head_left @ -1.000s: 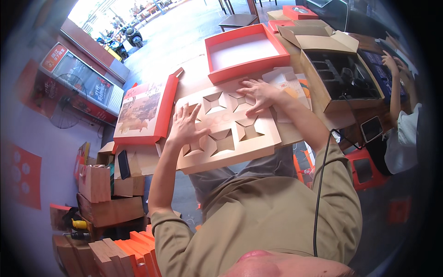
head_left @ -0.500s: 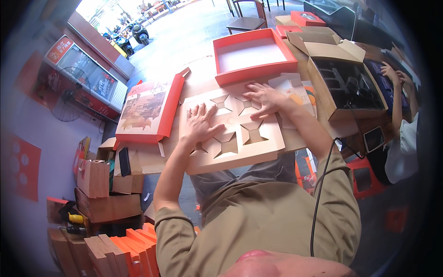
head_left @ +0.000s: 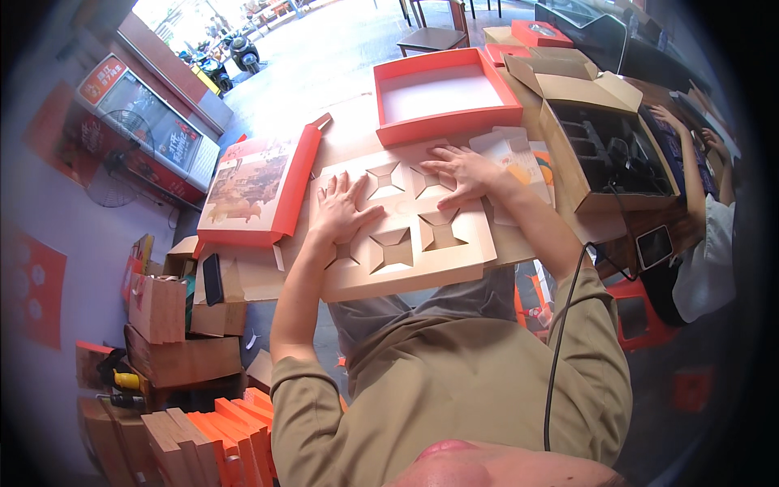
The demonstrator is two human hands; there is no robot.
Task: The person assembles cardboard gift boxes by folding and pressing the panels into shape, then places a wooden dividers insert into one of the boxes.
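Observation:
A pale cardboard insert tray [head_left: 406, 280] with several square cut-outs lies flat at the table's near edge. My left hand [head_left: 338, 213] rests on its left part with the fingers spread. Across its far right part lies my right hand [head_left: 462, 172], fingers apart, palm down. Neither hand grips anything. Left of the tray is a printed box lid [head_left: 247, 180] with red sides, tilted on the table. An open red box base [head_left: 449, 105] with a white inside stands beyond the tray. Some printed cards [head_left: 511, 154] lie by my right forearm.
On the right an open brown carton [head_left: 613, 146] holds black items, beside another person's arms [head_left: 694, 154]. A phone [head_left: 213, 280] lies at the table's left edge. Stacked boxes [head_left: 187, 361] and orange folded cardboard [head_left: 235, 430] stand on the floor. A cable [head_left: 560, 349] hangs past my right arm.
My left hand has shifted a little up and left on the tray. The right hand stays nearly in place. The whole view has shifted slightly.

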